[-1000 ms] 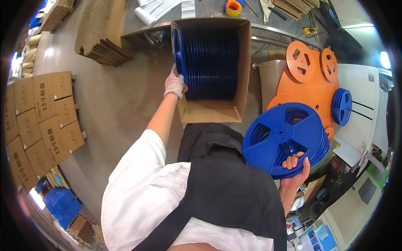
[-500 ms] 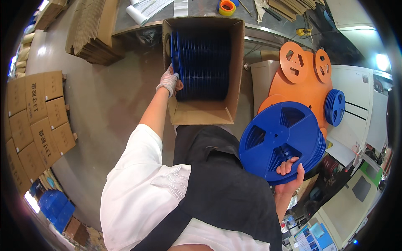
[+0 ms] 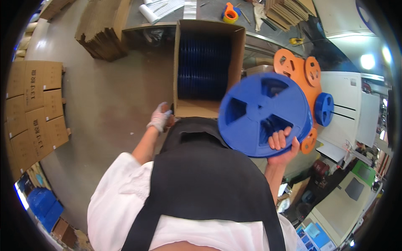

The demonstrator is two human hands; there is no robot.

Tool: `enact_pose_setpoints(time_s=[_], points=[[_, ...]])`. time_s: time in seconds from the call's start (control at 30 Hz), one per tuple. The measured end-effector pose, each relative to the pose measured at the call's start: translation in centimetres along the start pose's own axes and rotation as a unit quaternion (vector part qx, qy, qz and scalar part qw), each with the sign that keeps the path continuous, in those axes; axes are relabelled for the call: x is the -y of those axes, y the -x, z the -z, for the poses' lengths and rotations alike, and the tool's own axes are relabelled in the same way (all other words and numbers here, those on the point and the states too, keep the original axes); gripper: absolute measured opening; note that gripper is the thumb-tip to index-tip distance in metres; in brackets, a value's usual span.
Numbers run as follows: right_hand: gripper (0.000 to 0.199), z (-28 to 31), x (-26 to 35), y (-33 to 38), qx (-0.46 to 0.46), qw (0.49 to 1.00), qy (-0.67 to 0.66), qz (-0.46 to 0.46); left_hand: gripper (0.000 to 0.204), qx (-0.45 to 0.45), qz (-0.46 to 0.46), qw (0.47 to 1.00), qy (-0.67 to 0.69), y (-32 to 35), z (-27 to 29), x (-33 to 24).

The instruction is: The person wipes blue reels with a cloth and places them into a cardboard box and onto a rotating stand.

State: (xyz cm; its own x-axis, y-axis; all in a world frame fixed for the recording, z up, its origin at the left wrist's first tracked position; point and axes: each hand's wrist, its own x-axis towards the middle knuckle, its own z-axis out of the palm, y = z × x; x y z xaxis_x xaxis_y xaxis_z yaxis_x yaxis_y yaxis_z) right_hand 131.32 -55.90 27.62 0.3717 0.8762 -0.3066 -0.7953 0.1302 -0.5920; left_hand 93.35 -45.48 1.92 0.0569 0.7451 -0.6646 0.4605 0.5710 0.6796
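Note:
My right hand (image 3: 281,146) is closed round a stack of large blue plastic reels (image 3: 251,121), its fingers hooked through a cut-out in the front one. The stack is tilted at the right of my apron and overlaps the near right edge of an open cardboard box (image 3: 196,109). Inside that box, more blue reels (image 3: 205,69) stand packed in a row, faces sideways. Beside the box's near left corner is my left hand (image 3: 160,118), in a pale glove with bare fingertips. Its fingers are slightly bent and apart, with no reel in them.
Orange reels (image 3: 285,67) and another blue reel stack (image 3: 324,109) sit on an orange rack at the right. Behind the box is a grey table (image 3: 167,19) with papers and orange tape (image 3: 230,14). Flattened cartons (image 3: 102,29) stand far left; sealed cartons (image 3: 35,108) are piled at left.
My left hand has left the box's left side and come nearer to me. My right hand has lifted the blue reels up and leftward, toward the box.

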Motion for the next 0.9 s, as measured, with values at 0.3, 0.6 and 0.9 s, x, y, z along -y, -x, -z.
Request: enact_pose_setpoints(time_s=[0.3, 0.6, 0.9], points=[[0.029, -2.8, -2.6, -2.1, 0.226, 0.957, -0.182, -0.029, 0.061, -0.109, -0.201, 0.972, 0.056, 0.9, 5.9, -0.9], [0.031, -4.6, -4.5, -2.0, 0.274, 0.938, -0.189, -0.096, 0.06, -0.222, -0.524, 0.792, -0.221, 8.6, 6.8, -15.0], [0.031, -6.0, -4.1, -1.8, 0.274, 0.947, -0.118, -0.119, 0.032, -0.073, -0.423, 0.901, 0.058, 8.6, 0.4, -25.5]])
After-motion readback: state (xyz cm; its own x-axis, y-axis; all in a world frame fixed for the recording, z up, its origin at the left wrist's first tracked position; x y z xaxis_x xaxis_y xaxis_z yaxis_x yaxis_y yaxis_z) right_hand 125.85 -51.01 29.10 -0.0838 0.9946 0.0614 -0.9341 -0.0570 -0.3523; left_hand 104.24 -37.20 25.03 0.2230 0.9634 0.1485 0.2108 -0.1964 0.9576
